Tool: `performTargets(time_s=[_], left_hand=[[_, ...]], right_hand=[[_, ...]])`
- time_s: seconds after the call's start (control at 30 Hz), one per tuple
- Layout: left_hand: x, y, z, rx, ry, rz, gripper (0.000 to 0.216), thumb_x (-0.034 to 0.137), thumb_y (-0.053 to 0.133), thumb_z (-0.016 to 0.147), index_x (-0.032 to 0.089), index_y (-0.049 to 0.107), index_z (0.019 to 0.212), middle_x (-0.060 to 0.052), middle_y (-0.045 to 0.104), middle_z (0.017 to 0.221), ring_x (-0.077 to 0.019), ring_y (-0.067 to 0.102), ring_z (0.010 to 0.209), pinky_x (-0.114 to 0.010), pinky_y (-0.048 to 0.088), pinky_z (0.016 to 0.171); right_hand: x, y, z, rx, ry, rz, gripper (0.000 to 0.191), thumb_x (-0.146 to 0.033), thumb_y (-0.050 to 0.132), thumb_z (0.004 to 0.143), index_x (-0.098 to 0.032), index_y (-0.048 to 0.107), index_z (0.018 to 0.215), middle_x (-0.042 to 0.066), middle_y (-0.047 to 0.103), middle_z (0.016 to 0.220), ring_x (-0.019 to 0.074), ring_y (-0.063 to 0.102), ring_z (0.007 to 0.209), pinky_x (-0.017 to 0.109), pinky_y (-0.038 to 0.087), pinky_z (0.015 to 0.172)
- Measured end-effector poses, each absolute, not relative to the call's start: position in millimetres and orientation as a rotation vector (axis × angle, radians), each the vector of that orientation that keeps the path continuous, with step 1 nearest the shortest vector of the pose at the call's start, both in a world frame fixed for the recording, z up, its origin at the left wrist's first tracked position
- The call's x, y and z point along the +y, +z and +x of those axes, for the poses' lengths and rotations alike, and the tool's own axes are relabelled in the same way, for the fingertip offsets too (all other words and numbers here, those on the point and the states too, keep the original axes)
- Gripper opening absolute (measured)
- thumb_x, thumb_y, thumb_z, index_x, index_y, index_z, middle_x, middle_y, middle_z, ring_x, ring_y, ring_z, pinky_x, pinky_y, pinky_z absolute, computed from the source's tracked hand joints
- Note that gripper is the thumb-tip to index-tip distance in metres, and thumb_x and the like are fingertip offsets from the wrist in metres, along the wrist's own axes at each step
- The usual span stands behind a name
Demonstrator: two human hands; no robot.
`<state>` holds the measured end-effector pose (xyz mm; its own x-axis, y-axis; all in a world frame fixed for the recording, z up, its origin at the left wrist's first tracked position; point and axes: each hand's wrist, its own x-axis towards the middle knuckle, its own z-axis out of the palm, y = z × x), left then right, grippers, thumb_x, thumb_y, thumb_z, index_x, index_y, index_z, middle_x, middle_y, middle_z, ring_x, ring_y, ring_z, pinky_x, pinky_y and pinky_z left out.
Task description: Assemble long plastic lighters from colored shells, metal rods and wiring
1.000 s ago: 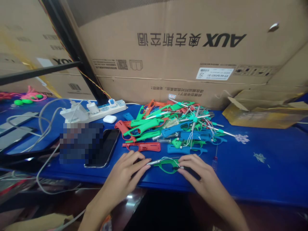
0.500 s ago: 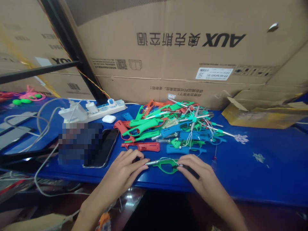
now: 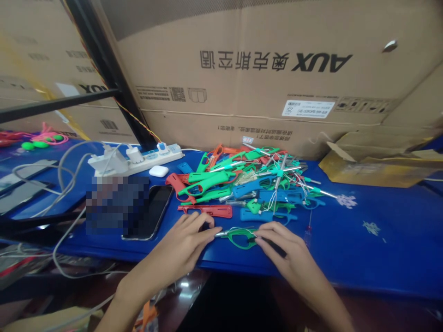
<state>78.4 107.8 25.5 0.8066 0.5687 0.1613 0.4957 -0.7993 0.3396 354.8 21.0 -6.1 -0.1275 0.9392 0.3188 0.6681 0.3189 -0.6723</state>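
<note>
Between my hands, near the table's front edge, is a green utility lighter casing (image 3: 238,238) with a loop-shaped trigger guard. A metal tube runs out of its left end, and thin white wires lie along its top. My left hand (image 3: 188,235) pinches that tube between thumb and fingers. At the other end my right hand (image 3: 282,244) grips the casing; a dark piece shows under its fingers, and what exactly the fingertips press is hidden. Just beyond lie a red casing half (image 3: 214,211) and a blue casing half (image 3: 258,215).
Behind is a heap of lighter parts (image 3: 238,173) in green, red and blue. A power strip (image 3: 138,161), white earbud case (image 3: 158,171) and black phone (image 3: 155,210) lie left. A screwdriver (image 3: 308,233) lies right, an open cardboard box (image 3: 377,168) back right.
My left hand has shifted slightly right along the metal tube, so less of the tube shows. My right hand stays nearly still on the casing. The view has shifted a little.
</note>
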Motion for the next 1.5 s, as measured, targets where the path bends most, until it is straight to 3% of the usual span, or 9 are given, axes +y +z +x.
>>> performTargets(time_s=[0.13, 0.37, 0.63, 0.83, 1.07, 1.3, 1.5], left_hand=[[106.4, 24.3, 83.8, 0.842, 0.386, 2.736, 0.036, 0.011, 0.048, 0.102, 0.028, 0.068, 0.126, -0.006, 0.060, 0.116, -0.0238, 0.058, 0.104, -0.038, 0.047, 0.087], [99.4, 12.4, 85.7, 0.924, 0.473, 2.736, 0.034, 0.021, 0.047, 0.105, 0.026, 0.066, 0.132, -0.008, 0.061, 0.119, -0.0258, 0.056, 0.107, -0.043, 0.045, 0.090], [103.2, -3.0, 91.5, 0.960, 0.670, 2.632, 0.029, 0.029, 0.048, 0.108, 0.025, 0.069, 0.126, -0.005, 0.067, 0.114, -0.0225, 0.058, 0.100, -0.038, 0.043, 0.087], [100.3, -0.2, 94.2, 0.969, 0.686, 2.622, 0.024, 0.030, 0.049, 0.108, 0.025, 0.073, 0.107, -0.003, 0.070, 0.104, -0.0203, 0.059, 0.093, -0.035, 0.040, 0.080], [99.3, 4.3, 103.3, 1.122, 0.622, 2.518, 0.016, 0.030, 0.060, 0.103, 0.028, 0.075, 0.100, 0.000, 0.072, 0.099, -0.0212, 0.064, 0.092, -0.035, 0.041, 0.076], [103.1, -2.3, 99.3, 1.108, 0.680, 2.431, 0.014, 0.032, 0.062, 0.102, 0.030, 0.075, 0.102, 0.001, 0.073, 0.102, -0.0208, 0.065, 0.094, -0.035, 0.042, 0.078], [99.3, -9.4, 98.8, 1.059, 0.830, 2.499, 0.016, 0.031, 0.058, 0.103, 0.029, 0.075, 0.105, 0.000, 0.071, 0.103, -0.0197, 0.063, 0.092, -0.034, 0.041, 0.078]], right_hand=[[20.7, -3.9, 354.0, -1.870, 0.472, -1.412, 0.020, -0.021, 0.057, 0.103, -0.026, 0.075, 0.109, 0.005, 0.068, 0.107, 0.0176, 0.067, 0.098, 0.029, 0.054, 0.089], [22.6, -6.1, 354.5, -1.836, 0.484, -1.426, 0.014, -0.022, 0.059, 0.101, -0.024, 0.073, 0.099, 0.005, 0.069, 0.105, 0.0176, 0.068, 0.096, 0.029, 0.054, 0.086], [23.6, -6.2, 355.9, -1.801, 0.535, -1.389, 0.008, -0.022, 0.062, 0.100, -0.023, 0.070, 0.097, 0.003, 0.070, 0.103, 0.0163, 0.068, 0.096, 0.027, 0.053, 0.087], [24.0, -4.1, 355.8, -1.796, 0.542, -1.363, 0.010, -0.022, 0.064, 0.099, -0.025, 0.072, 0.094, 0.001, 0.072, 0.099, 0.0162, 0.069, 0.093, 0.026, 0.053, 0.086], [23.9, -0.5, 354.1, -1.777, 0.521, -1.361, 0.011, -0.020, 0.062, 0.099, -0.023, 0.069, 0.091, 0.004, 0.071, 0.096, 0.0180, 0.069, 0.090, 0.028, 0.055, 0.083], [21.3, -1.8, 352.3, -1.815, 0.468, -1.358, 0.014, -0.014, 0.059, 0.098, -0.022, 0.069, 0.094, 0.005, 0.071, 0.101, 0.0175, 0.070, 0.094, 0.028, 0.056, 0.085], [12.4, -13.8, 352.6, -1.862, 0.212, -1.327, 0.022, -0.016, 0.060, 0.100, -0.023, 0.076, 0.113, 0.009, 0.072, 0.116, 0.0203, 0.070, 0.105, 0.032, 0.059, 0.091]])
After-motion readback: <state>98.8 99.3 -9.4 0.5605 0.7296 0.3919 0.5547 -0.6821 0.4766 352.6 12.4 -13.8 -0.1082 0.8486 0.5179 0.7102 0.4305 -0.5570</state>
